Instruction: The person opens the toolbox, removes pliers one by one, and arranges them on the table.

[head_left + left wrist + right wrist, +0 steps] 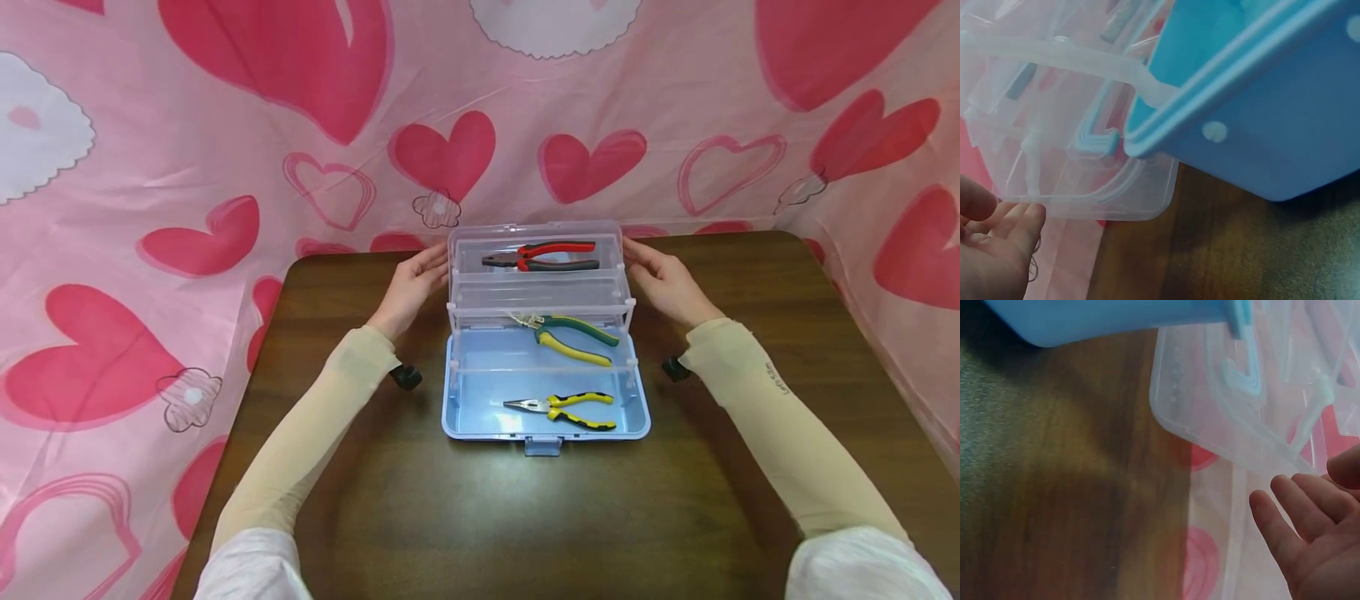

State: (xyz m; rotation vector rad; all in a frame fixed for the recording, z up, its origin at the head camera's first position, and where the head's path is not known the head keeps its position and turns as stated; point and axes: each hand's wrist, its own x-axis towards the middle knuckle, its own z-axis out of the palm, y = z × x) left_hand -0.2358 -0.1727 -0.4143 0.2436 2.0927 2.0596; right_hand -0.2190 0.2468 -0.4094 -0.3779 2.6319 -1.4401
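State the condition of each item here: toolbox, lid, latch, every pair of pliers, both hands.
Toolbox: open
Clear lid: swung back
Front latch: unfastened
Red-and-black pliers: handles apart
Green-and-yellow pliers: handles spread
Yellow-and-black pliers: handles apart
Left hand: fingers extended, at the toolbox's left side
Right hand: fingers extended, at its right side

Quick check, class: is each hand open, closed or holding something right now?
Left hand: open, fingers at the edge of the clear rectangular plastic toolbox lid.
Right hand: open, fingers at the lid's opposite edge.
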